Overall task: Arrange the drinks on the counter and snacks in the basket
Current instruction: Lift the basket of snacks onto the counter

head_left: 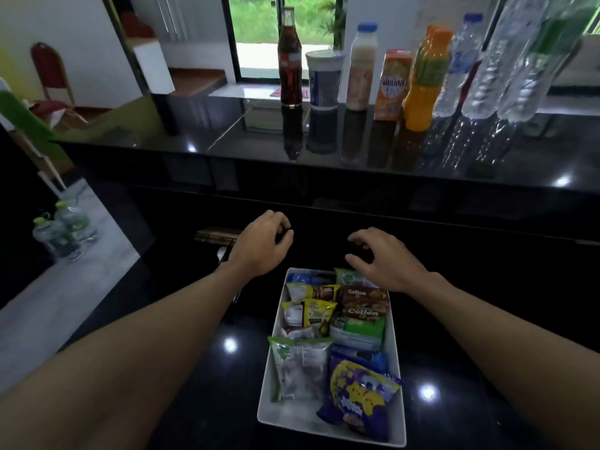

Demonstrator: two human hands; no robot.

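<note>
A white basket [271,362] sits on the low black surface and holds several snack packets, among them a purple star bag [360,397], brown Collon boxes [363,303] and a green-edged clear pack [297,365]. On the raised black counter [201,141] stand drinks in a row: a cola bottle [290,60], a paper cup [323,80], a milky bottle [361,68], an orange carton [391,84], an orange juice bottle [425,79] and several water bottles [487,66]. My left hand [263,245] and right hand [386,258] hover just beyond the basket's far end, fingers loosely curled, holding nothing.
Two more water bottles [65,228] stand on the floor at the left. A red chair [48,69] is at the far left. A window [279,34] lies behind the counter. A small object [216,237] lies left of my left hand.
</note>
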